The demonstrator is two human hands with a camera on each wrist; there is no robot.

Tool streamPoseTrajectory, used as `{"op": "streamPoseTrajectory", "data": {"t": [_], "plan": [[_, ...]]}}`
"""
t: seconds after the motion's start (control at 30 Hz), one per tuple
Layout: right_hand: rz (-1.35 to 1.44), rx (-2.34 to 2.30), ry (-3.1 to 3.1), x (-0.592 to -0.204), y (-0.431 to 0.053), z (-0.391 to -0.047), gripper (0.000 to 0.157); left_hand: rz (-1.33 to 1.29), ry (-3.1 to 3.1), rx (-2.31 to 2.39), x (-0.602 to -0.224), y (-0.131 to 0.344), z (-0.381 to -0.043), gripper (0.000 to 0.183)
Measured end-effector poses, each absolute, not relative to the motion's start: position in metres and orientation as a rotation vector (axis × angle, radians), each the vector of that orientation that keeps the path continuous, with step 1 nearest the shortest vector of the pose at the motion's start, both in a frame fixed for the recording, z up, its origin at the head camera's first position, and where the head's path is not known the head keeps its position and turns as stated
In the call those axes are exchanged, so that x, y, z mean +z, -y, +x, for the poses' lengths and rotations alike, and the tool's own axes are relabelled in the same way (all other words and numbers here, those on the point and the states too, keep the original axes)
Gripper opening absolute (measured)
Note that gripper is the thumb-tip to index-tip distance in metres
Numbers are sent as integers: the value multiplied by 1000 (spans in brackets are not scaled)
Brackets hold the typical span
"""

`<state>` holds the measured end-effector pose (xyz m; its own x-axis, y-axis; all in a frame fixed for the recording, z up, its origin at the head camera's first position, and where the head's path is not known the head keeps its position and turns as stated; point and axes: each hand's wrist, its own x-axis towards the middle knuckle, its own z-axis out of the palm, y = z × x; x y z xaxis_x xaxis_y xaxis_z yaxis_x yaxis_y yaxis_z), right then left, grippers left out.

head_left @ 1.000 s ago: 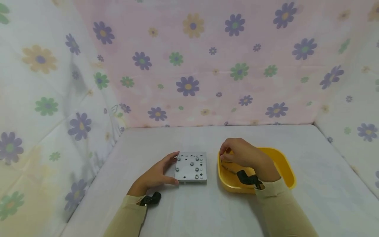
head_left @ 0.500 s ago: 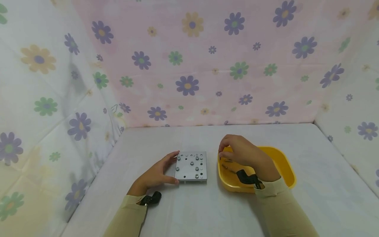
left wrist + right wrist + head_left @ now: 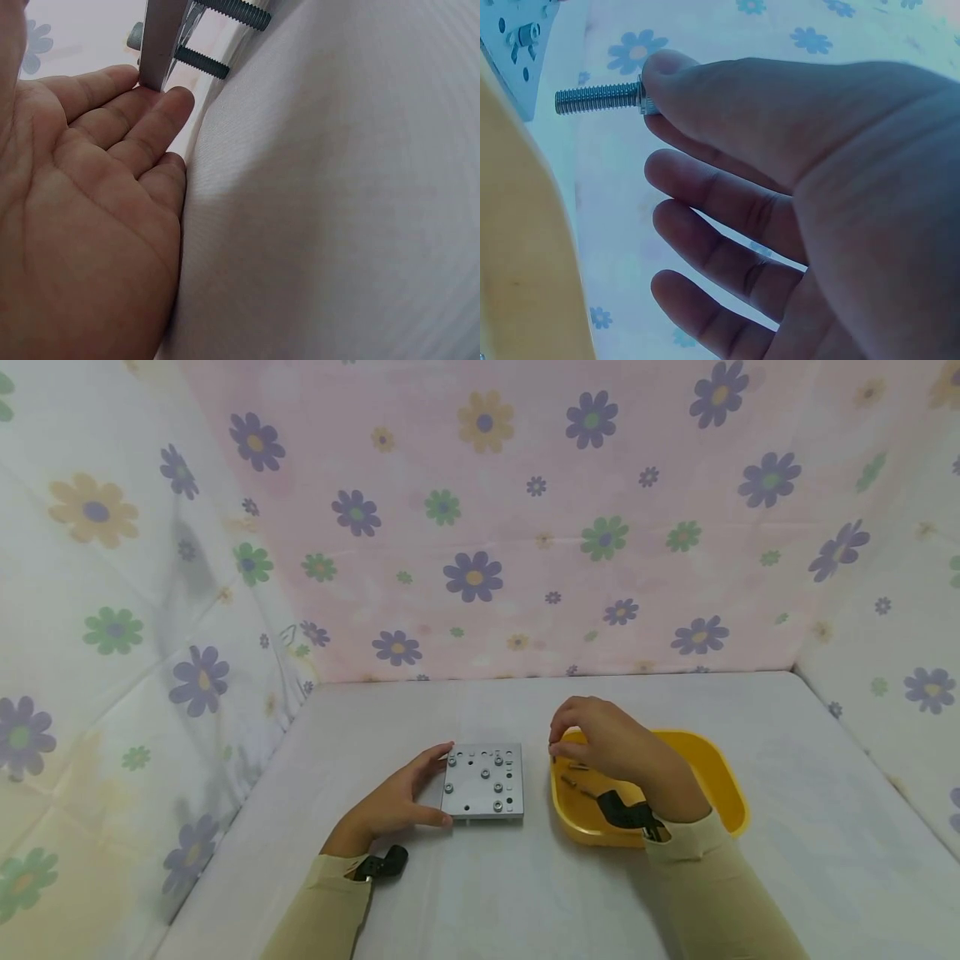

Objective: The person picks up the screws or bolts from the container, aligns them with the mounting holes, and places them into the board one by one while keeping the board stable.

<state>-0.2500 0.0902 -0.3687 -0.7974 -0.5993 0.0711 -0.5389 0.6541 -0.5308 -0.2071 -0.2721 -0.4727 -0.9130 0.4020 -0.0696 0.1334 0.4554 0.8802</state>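
Note:
My left hand (image 3: pixel 397 797) holds a square metal plate (image 3: pixel 476 795) by its left side, thumb at the near corner and fingers at the far one. Several socket-head bolts (image 3: pixel 485 774) stand in the plate's holes, and other holes are bare. Seen from the left wrist, threaded bolt shanks (image 3: pixel 202 62) stick out under the plate, which is raised off the table. My right hand (image 3: pixel 607 739) is over the left rim of a yellow tray (image 3: pixel 588 837). In the right wrist view, its thumb and index finger pinch a bolt (image 3: pixel 600 99) by the head, shank pointing away from the fingertips.
Several loose bolts (image 3: pixel 579 767) lie in the left part of the tray. The white table (image 3: pixel 480 902) is bounded by flower-printed cloth (image 3: pixel 480 527) at the back and both sides. Black wrist cameras (image 3: pixel 382 863) sit at both cuffs.
My right hand has risen from inside the tray and moved slightly left and away, with the bolt between its fingers. The left hand and the plate stay put.

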Motion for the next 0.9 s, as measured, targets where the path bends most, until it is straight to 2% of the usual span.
{"op": "streamPoseTrajectory", "data": {"t": [0.67, 0.9], "plan": [[-951, -786, -2700, -371, -71, -241, 4, 494, -2433, 1453, -474, 273, -208, 118], [-974, -764, -2707, -373, -66, -240, 9, 499, -2444, 1446, -475, 273, -208, 119]]}}
